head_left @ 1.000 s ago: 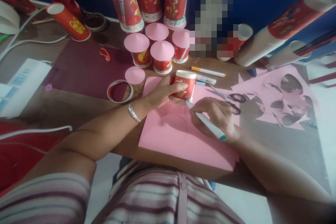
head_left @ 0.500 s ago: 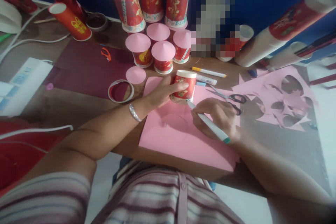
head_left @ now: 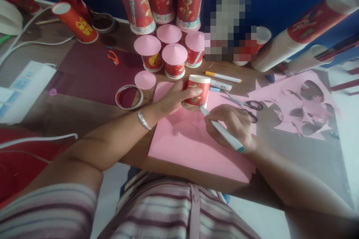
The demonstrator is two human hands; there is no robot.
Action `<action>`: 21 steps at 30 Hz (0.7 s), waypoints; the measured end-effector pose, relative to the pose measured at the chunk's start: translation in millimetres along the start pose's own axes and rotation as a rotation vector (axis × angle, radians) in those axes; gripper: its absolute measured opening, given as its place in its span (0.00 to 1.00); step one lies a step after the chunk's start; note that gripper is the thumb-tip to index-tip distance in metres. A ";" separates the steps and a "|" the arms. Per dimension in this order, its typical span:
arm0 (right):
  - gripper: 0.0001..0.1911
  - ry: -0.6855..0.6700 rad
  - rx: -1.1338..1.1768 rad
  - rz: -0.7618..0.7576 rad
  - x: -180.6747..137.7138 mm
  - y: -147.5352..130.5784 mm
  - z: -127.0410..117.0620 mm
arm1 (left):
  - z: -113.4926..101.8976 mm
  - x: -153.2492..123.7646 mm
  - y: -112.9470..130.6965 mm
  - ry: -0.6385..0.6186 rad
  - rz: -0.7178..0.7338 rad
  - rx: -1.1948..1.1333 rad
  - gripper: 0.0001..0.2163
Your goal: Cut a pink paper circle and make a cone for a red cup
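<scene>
My left hand (head_left: 175, 99) is wrapped round a small red paper cup (head_left: 198, 91) that stands on a pink paper sheet (head_left: 196, 149). My right hand (head_left: 231, 121) grips a white marker (head_left: 223, 132) with a green end. The marker's tip touches the paper at the cup's base. A faint drawn circle (head_left: 187, 130) shows on the sheet just below the cup.
Behind stand several red cups with pink cone lids (head_left: 174, 59) and a loose pink disc (head_left: 145, 80). A tape roll (head_left: 129, 97) lies left, scissors (head_left: 246, 104), a yellow-capped pen (head_left: 223, 77) and cut pink scraps (head_left: 303, 108) right. A white power strip (head_left: 22, 89) sits far left.
The right hand has shifted slightly with the marker at the cup's base, and its green end has moved a little right. The left hand keeps hold of the cup.
</scene>
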State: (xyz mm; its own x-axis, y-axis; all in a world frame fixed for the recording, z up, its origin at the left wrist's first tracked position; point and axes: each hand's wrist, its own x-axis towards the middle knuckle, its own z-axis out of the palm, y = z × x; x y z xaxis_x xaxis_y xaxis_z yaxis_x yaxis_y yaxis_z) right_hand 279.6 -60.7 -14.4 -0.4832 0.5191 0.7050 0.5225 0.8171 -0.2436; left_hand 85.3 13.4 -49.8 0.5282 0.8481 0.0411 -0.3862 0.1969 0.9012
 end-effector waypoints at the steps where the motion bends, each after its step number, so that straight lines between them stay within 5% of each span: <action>1: 0.12 0.000 -0.001 0.001 0.0 0.3 0.0 | 0.1 -0.1 0.1 0.007 -0.004 0.001 0.13; 21: 0.11 -0.010 0.009 0.026 -0.8 3.5 -0.1 | -0.2 -0.9 -0.9 -0.010 -0.013 0.026 0.14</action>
State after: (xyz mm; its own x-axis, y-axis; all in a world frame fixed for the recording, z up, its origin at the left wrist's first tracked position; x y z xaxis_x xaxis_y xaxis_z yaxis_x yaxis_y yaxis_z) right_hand 281.9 -58.3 -15.8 -0.4768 0.5423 0.6918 0.5288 0.8056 -0.2672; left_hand 85.1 12.5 -50.7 0.5407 0.8405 0.0339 -0.3595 0.1944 0.9127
